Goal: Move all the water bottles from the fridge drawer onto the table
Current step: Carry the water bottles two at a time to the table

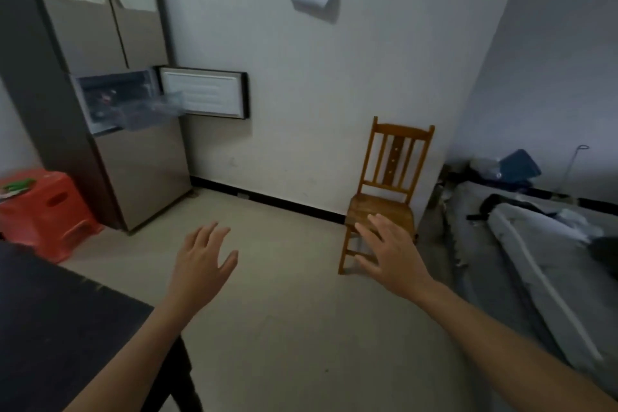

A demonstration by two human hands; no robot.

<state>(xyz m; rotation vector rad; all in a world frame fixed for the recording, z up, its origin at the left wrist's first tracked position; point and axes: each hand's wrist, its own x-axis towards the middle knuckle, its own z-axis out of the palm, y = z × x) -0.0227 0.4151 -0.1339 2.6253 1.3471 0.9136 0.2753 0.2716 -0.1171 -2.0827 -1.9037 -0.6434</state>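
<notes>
dark table (50, 328) sits at lower left, both the left hand (200, 264) and right hand (391, 257) spread empty, fridge drawer (150, 109) pulled out.

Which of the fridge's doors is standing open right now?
The small middle door on the right side, swung out against the wall with its clear drawer pulled out. The two tall upper doors and the lower section are shut.

2 hands – left hand (200, 261) & right hand (391, 254), both empty w/ fingers spread; 1 fridge (110, 84), 1 pulled-out drawer (150, 110), 1 wooden chair (388, 191), 1 red stool (46, 211), 1 dark table (60, 328).
</notes>
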